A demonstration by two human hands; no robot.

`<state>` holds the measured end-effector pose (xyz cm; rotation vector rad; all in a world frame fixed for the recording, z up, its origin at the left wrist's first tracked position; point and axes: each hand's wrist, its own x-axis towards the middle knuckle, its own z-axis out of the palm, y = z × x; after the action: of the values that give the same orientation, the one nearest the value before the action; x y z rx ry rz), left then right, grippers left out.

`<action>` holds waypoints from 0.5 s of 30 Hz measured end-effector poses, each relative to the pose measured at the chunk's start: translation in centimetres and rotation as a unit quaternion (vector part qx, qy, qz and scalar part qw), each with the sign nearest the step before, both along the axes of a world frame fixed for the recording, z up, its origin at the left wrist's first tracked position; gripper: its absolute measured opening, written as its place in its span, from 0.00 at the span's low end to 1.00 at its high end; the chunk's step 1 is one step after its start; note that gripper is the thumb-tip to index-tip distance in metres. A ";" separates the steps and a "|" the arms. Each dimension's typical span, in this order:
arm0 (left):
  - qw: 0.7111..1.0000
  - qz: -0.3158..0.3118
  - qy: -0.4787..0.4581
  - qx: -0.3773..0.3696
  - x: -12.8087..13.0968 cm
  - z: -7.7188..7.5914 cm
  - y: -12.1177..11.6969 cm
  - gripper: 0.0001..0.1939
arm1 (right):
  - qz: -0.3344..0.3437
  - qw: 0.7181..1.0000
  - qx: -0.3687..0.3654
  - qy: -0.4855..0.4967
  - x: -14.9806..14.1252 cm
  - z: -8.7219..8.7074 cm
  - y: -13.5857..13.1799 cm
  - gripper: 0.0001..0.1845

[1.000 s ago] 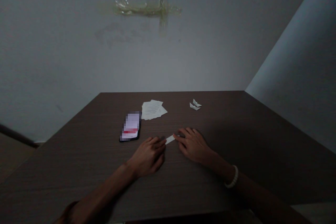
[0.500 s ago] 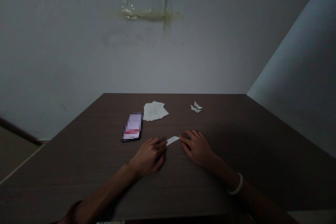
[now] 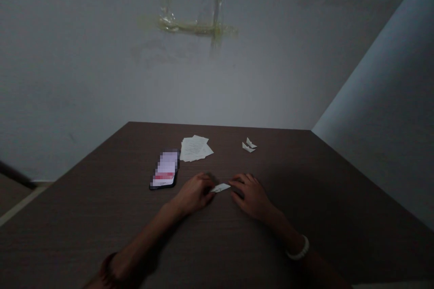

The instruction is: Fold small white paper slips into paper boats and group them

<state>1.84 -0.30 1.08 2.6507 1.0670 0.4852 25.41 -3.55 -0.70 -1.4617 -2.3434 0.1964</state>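
Note:
A small strip of folded white paper [image 3: 221,188] lies between my two hands near the middle of the table. Its left end is pinched between the thumb and fingers of my left hand [image 3: 195,195]. On the other side, my right hand [image 3: 251,196] rests with fingers apart, the index fingertip at the paper's right tip; whether it presses on it I cannot tell. Two small folded paper boats [image 3: 248,145] stand further back, beyond my right hand.
A phone [image 3: 165,169] with a lit, blurred screen lies left of my left hand. Beside it is a loose stack of white paper sheets [image 3: 195,149]. The dark wooden table [image 3: 217,244] meets a grey wall [image 3: 271,76] with old tape on it.
The view has tilted and shifted slightly. My left fingers, laid along the paper before, now curl round its left end with the thumb. The right hand stays at the right tip.

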 end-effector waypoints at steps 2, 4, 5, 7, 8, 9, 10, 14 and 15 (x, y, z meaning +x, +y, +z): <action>1.000 0.002 -0.010 -0.022 0.3 0.0 0.6 0.05 | 0.011 1.000 -0.007 0.017 0.0 0.3 0.3 0.16; 0.999 0.006 -0.011 -0.040 0.6 0.1 1.3 0.05 | 0.018 0.999 -0.013 0.032 -0.1 0.5 0.8 0.13; 0.999 0.008 -0.009 -0.044 0.7 0.1 1.6 0.05 | 0.020 0.999 -0.016 0.038 -0.2 0.5 1.0 0.12; 0.999 0.006 -0.007 -0.047 1.0 0.1 2.1 0.06 | 0.018 0.998 -0.021 0.051 -0.3 0.6 1.4 0.09; 0.999 0.004 -0.007 -0.046 1.1 0.1 2.3 0.06 | 0.019 0.998 -0.024 0.055 -0.3 0.7 1.6 0.09; 0.999 0.004 -0.007 -0.046 1.2 0.0 2.5 0.06 | 0.014 0.998 -0.023 0.062 -0.4 0.7 1.8 0.08; 0.999 0.006 -0.007 -0.044 1.3 -0.1 2.6 0.07 | 0.014 0.997 -0.023 0.068 -0.4 0.8 1.8 0.08; 0.999 0.029 -0.005 -0.035 1.6 -0.4 2.4 0.08 | 0.024 0.995 -0.033 0.088 -0.6 1.3 1.8 0.14; 0.999 0.035 -0.003 -0.033 1.6 -0.4 2.3 0.08 | 0.021 0.995 -0.034 0.096 -0.7 1.4 1.7 0.16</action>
<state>3.44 1.97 0.70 2.5604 1.1558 0.4639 24.72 -1.83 0.74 -1.3583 -2.2324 0.4137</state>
